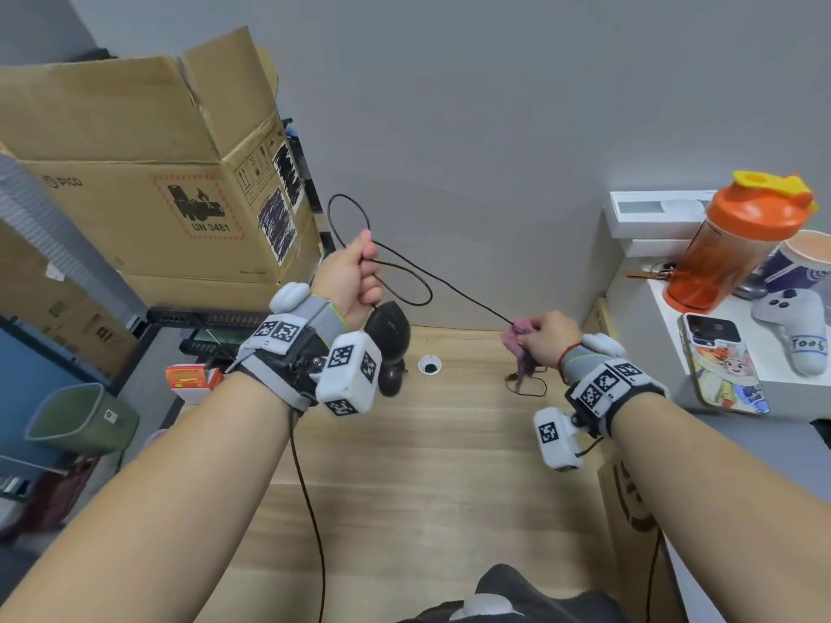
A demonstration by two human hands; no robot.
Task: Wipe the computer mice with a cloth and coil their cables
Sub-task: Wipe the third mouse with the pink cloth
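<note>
At about nine o'clock in the view, beside the bench (404,442), stands a green bin (81,420); its inside cannot be seen from here. Above it, at ten o'clock, an open cardboard box (148,173) sits with its flaps up, contents hidden. Moving right, the left hand (350,281) is raised over the far edge of the bench, its grip curled round a black cable (449,285) gathered into loops: one loop stands up at twelve o'clock from the fist, another sags at three o'clock from it. A black mouse (389,335) hangs just below that fist, at its six o'clock, and a second dark mouse (390,379) lies on the bench beneath it, partly hidden by the wrist tracker. From the left grip the cable runs taut, down toward four o'clock, to the right hand (546,339), whose grip pinches a pink cloth (519,348) wrapped round the line. The free length lies on that slanted axis between the two fists, with the right hand nearer the loose end, which trails onto the bench below the cloth. The next loop probably calls for the right hand to carry its stretch up toward ten o'clock, to the left fist. Further right, at three o'clock, a side shelf (665,285) holds an orange shaker bottle (724,245), lid on, and a paper cup (805,258) whose contents I cannot make out.
</note>
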